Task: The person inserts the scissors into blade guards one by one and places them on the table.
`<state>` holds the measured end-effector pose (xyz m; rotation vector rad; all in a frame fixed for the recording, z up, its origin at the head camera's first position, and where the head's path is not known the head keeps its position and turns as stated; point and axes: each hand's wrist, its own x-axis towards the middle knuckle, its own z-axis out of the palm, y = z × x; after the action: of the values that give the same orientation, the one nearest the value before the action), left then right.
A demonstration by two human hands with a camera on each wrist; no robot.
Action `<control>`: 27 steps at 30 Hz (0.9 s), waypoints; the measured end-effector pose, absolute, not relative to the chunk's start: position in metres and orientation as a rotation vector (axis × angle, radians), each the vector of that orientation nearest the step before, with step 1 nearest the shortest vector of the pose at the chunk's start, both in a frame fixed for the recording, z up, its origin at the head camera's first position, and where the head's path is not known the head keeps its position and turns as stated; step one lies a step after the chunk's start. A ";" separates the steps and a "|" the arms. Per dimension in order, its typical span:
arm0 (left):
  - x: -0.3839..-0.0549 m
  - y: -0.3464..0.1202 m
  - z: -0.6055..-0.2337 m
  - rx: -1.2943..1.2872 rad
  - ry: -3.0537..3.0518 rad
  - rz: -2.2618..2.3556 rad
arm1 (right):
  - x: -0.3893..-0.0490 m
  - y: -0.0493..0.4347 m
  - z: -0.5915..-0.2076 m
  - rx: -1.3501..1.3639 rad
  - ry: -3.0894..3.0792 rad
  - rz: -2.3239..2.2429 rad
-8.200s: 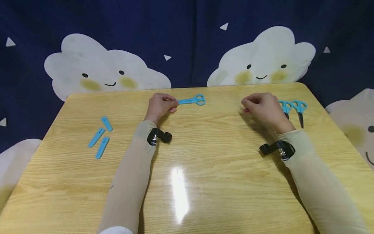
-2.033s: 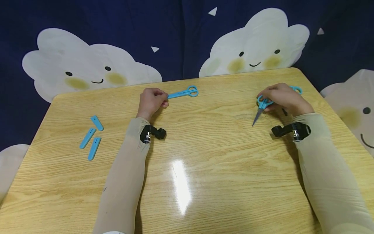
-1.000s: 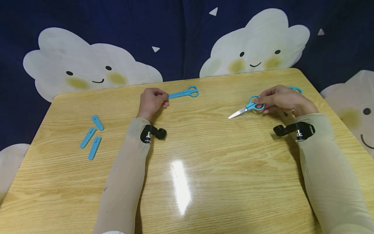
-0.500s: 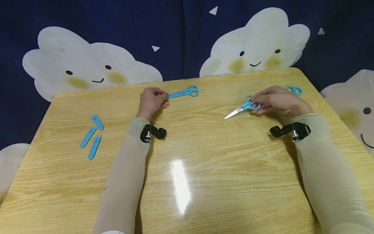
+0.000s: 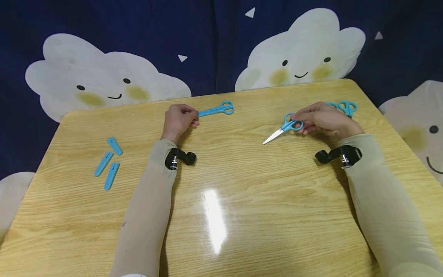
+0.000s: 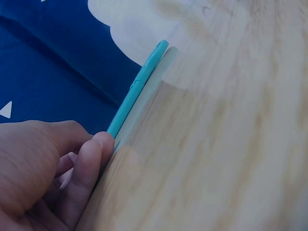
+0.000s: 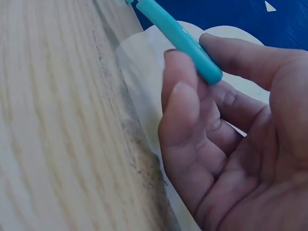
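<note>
My left hand [image 5: 178,121] pinches the sheathed tip of a pair of light-blue scissors [image 5: 226,108] near the table's back edge. Their blue blade cover [image 6: 126,109] shows in the left wrist view, running out from thumb and forefinger. On the other side, my right hand [image 5: 322,120] holds a second pair of blue scissors [image 5: 287,126] by the handle loops, above the table. These blades are bare and closed, pointing left and toward me. In the right wrist view a blue handle [image 7: 185,43] sits between thumb and fingers, with the blades out of frame.
Behind my right hand, more blue scissors [image 5: 347,107] lie near the table's back right corner, partly hidden by the hand. Three loose blue blade covers [image 5: 103,164] lie on the left of the wooden table [image 5: 263,215]. A dark blue cloud-print curtain [image 5: 214,46] hangs behind.
My right hand, empty at first, went to the scissors at the right and took one pair. It has swung the blades leftward and moved left with them. The left hand keeps its pinch.
</note>
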<state>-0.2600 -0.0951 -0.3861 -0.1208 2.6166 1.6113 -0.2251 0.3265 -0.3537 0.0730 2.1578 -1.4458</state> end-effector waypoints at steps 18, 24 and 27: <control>-0.259 -0.102 -0.389 -0.108 2.652 1.606 | -0.226 0.320 -0.363 -0.082 1.938 -1.681; -0.258 -0.105 -0.390 -0.120 2.642 1.608 | -0.226 0.312 -0.366 -0.023 1.894 -1.799; -0.256 -0.107 -0.390 -0.117 2.623 1.631 | -0.226 0.308 -0.369 -0.012 1.864 -1.856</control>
<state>-0.2563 -0.1073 -0.3898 -0.1172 2.6226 1.6310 -0.2265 0.3083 -0.3685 -0.0124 1.8638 -1.8555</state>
